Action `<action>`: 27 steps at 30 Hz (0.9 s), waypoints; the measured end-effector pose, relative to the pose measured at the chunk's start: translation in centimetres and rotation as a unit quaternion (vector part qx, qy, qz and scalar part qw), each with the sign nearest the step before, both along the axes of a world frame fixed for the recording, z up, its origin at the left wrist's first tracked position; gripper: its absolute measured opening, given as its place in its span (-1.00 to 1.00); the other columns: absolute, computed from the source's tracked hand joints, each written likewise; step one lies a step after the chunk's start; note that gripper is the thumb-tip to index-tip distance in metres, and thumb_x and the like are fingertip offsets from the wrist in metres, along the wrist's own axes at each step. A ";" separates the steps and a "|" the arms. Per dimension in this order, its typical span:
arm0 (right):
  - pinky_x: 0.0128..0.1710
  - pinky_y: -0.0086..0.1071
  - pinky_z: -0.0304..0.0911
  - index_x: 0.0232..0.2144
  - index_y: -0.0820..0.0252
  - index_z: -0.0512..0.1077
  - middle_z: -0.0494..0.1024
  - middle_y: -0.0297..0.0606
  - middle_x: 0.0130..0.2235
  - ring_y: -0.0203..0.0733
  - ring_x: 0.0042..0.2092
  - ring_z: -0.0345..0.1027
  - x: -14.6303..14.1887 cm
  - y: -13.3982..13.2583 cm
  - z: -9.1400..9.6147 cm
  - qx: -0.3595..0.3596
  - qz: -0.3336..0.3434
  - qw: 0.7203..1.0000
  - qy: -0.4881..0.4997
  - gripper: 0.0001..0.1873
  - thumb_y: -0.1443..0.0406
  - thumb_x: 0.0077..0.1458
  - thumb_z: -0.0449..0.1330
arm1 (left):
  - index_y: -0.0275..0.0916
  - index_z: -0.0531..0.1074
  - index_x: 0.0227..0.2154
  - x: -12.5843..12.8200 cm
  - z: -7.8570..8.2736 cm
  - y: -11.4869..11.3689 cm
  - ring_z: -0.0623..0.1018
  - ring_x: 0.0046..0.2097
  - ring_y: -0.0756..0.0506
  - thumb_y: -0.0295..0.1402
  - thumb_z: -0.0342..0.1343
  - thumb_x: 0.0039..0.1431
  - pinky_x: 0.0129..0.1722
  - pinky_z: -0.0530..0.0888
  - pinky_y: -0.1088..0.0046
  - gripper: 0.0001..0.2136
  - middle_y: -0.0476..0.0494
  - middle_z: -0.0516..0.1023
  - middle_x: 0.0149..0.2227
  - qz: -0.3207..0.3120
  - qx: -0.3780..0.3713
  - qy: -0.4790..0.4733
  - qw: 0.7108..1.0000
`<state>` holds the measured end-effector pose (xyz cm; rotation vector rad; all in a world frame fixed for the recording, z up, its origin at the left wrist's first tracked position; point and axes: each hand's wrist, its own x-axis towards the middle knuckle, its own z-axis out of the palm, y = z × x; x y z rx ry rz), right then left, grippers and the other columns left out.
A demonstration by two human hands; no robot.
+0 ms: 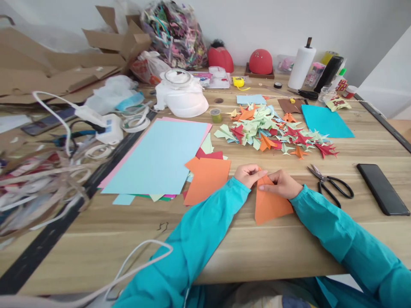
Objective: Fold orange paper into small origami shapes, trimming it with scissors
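My left hand (248, 174) and my right hand (283, 184) meet over a folded orange paper (269, 205) lying on the wooden table (135, 239). Both hands pinch the paper's top point, fingers closed on it. The paper widens toward me into a kite-like shape. Both arms wear teal sleeves. Just left of my left hand lies a flat orange sheet (207, 179). Beyond my hands spreads a pile of folded paper shapes (272, 130) in green, orange and red.
A stack of coloured sheets (157, 160) lies at the left, topped by light blue. Black scissors (330, 185) and a black phone (382, 189) lie at the right. A teal sheet (326, 121), a paper towel roll (301, 66), cardboard (48, 64) and cables (64, 124) crowd the edges.
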<state>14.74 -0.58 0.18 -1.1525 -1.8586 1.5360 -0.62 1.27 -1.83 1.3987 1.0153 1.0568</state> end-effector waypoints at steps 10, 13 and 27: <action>-0.62 -0.51 -0.09 -0.65 0.34 0.33 0.11 -0.42 -0.64 -0.44 -0.56 -0.06 0.1 0.0 0.3 0.019 0.032 0.999 -0.039 -0.51 -0.03 -0.10 0.15 | -0.28 0.21 -0.81 -0.2 1.5 -0.8 0.20 -0.67 0.11 -0.11 0.09 -0.07 -0.66 0.12 0.54 -0.59 0.08 0.19 -0.78 -0.004 -0.052 0.010 0.999; -0.62 -0.51 -0.10 -0.67 0.34 0.33 0.10 -0.42 -0.65 -0.44 -0.56 -0.05 0.2 0.0 0.1 0.036 0.035 0.997 -0.051 -0.51 -0.02 -0.08 0.14 | -0.28 0.20 -0.81 -0.2 1.7 -0.9 0.20 -0.68 0.11 -0.10 0.11 -0.08 -0.67 0.11 0.55 -0.59 0.08 0.19 -0.79 -0.001 -0.077 -0.005 0.997; -0.61 -0.51 -0.02 -0.61 0.34 0.37 0.22 -0.40 -0.63 -0.42 -0.56 0.04 0.2 0.1 0.1 -0.030 0.004 1.000 0.007 -0.52 -0.03 -0.16 0.19 | -0.28 0.33 -0.70 -0.3 0.8 -0.3 0.20 -0.73 0.12 -0.13 0.15 -0.18 -0.74 0.09 0.57 -0.70 0.09 0.24 -0.78 -0.012 -0.067 -0.068 0.995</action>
